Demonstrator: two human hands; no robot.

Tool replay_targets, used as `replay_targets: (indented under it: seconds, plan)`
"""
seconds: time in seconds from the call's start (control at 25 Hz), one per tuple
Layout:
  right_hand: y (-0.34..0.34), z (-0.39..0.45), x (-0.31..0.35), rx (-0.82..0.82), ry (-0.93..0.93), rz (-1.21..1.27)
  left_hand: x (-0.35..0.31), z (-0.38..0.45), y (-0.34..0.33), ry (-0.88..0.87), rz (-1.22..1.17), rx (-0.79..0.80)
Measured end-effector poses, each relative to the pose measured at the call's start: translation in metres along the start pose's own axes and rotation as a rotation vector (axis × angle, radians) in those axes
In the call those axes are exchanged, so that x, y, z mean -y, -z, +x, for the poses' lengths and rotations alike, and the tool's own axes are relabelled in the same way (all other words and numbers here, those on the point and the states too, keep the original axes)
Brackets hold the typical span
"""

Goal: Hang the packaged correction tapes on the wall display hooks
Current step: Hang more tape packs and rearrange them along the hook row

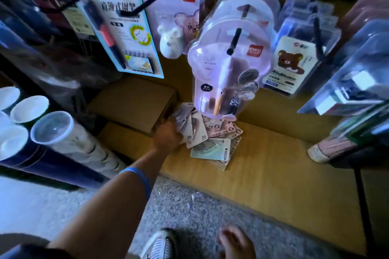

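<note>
The left hand (168,134) reaches down to the correction tape packs (207,139) heaped on the cardboard box (273,153) — fingers curled round a fanned few (light, stiff, slippery cards, probably) — best pinched near the top hang-holes.

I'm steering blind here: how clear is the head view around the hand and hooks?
Head view: dim with a blue cast; wide-angle bending at the edges; left hand and fanned packaged correction tapes fairly sharp; hanging pen blister glary and smeared; right-edge packs blurred; black hooks readable.
</note>
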State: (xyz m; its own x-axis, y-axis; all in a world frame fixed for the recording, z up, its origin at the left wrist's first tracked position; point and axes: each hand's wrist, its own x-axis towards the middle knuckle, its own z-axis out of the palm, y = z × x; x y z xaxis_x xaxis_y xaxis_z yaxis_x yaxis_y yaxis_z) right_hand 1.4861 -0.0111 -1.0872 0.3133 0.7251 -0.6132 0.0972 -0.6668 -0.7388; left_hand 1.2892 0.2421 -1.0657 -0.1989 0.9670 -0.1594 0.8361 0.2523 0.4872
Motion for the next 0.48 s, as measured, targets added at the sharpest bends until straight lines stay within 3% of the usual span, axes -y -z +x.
replay_targets:
  seconds: [0.12, 0.2, 0.36, 0.48]
  plan:
    - [-0.002, 0.003, -0.021, 0.038, 0.044, -0.003, 0.013, 0.03, -0.02, -0.017, 0.191, 0.251]
    - [0.006, 0.01, -0.02, 0.047, 0.037, 0.006, 0.016, 0.038, -0.033, -0.043, 0.258, 0.296]
    - [0.01, 0.014, -0.01, 0.056, 0.037, 0.073, 0.016, 0.035, -0.041, -0.033, 0.26, 0.121]
    - [0.005, 0.009, 0.002, 0.031, 0.047, 0.125, 0.023, 0.029, -0.039, -0.069, 0.123, 0.022]
